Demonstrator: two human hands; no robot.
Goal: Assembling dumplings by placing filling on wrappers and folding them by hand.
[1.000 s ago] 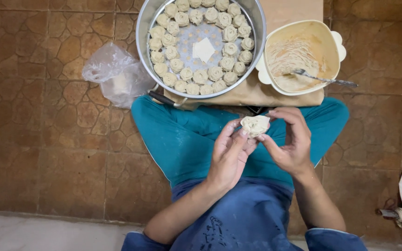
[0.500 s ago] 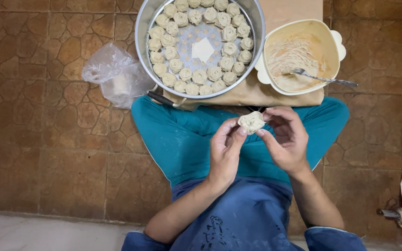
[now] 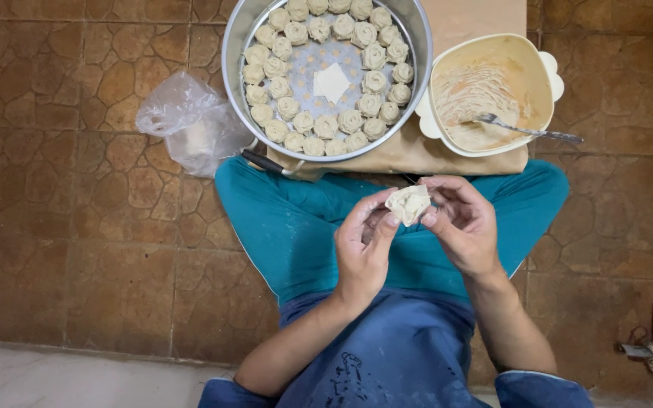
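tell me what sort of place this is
Probably a home kitchen floor: the person sits on brown stone-pattern tiles, pinching a dumpling beside a metal steamer tray of dumplings and a cream bowl.

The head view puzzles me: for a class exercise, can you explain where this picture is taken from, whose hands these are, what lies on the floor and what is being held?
The camera sits on the person's head and looks straight down, so you see their own lap in teal trousers and both bare hands. There is no machine. The left hand and the right hand together pinch one small dumpling of pale dough above the lap. On the tiled floor ahead sits a round metal pot with shaped dumplings in rings and a square of dough in the middle. Beside it stands a cream bowl, nearly scraped out, with a spoon in it. A crumpled plastic bag lies at the pot's other side.
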